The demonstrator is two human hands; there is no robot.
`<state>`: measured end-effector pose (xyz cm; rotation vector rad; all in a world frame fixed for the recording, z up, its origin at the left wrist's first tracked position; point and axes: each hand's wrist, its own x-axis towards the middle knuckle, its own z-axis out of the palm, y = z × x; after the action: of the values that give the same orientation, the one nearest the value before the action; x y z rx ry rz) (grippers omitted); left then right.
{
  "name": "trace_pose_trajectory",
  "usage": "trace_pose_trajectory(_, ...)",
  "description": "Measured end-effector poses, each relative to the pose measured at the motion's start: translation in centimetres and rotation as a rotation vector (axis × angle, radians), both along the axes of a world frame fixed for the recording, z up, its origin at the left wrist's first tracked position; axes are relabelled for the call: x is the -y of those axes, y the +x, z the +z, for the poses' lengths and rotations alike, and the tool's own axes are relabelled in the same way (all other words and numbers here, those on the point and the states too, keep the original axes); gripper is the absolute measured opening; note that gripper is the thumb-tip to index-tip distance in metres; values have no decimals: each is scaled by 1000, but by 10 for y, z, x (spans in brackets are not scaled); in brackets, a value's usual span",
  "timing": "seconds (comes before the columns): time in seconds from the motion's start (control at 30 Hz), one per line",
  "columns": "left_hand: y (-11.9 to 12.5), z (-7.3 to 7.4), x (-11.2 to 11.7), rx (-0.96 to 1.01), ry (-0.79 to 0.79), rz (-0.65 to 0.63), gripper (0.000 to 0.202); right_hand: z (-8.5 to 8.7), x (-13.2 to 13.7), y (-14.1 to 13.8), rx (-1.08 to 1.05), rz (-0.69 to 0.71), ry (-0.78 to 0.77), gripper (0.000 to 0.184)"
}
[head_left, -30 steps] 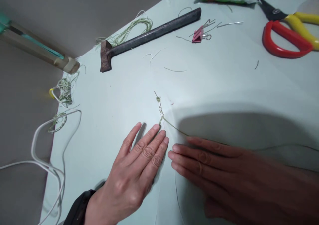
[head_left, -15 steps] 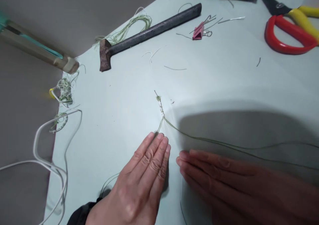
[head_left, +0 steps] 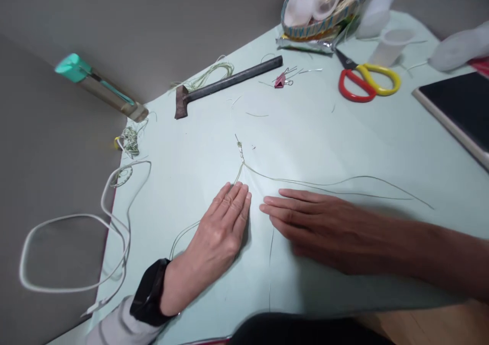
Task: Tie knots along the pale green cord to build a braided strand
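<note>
My left hand (head_left: 221, 228) lies flat on the table with its fingers stretched out, covering part of the thin green cords that run beneath it. Just beyond its fingertips is a short braided piece of green and white cord (head_left: 240, 151). From the braid's near end, two loose green cords (head_left: 324, 184) spread off to the right. My right hand (head_left: 321, 222) rests flat, fingers extended, below those loose cords and holding nothing. A gap of bare table separates the two hands. A black band circles my left wrist.
A hammer (head_left: 233, 81) lies at the back, beside a coil of green cord (head_left: 214, 75). Further right are a pink binder clip (head_left: 280, 81), red-and-yellow scissors (head_left: 359, 91), a basket (head_left: 309, 29) and a dark flat device (head_left: 458, 110). White cable (head_left: 126, 233) hangs over the left edge.
The view has drawn back and now takes in more of the table, with the basket and dark device appearing. Both hands stay flat in about the same places beside the braid.
</note>
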<state>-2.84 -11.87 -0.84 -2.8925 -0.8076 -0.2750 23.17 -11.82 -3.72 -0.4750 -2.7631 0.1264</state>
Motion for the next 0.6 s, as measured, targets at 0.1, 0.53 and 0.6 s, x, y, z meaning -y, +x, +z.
trace_pose_trajectory(0.1,0,3,20,-24,-12,13,40,2,14,4,24,28,40,34)
trace_pose_trajectory(0.53,-14,27,102,-153,-237,-31,57,28,79,8,-56,54,24,40)
trace_pose_trajectory(0.6,-12,34,103,-162,-231,-51,49,30,87,6,-100,51,17,38)
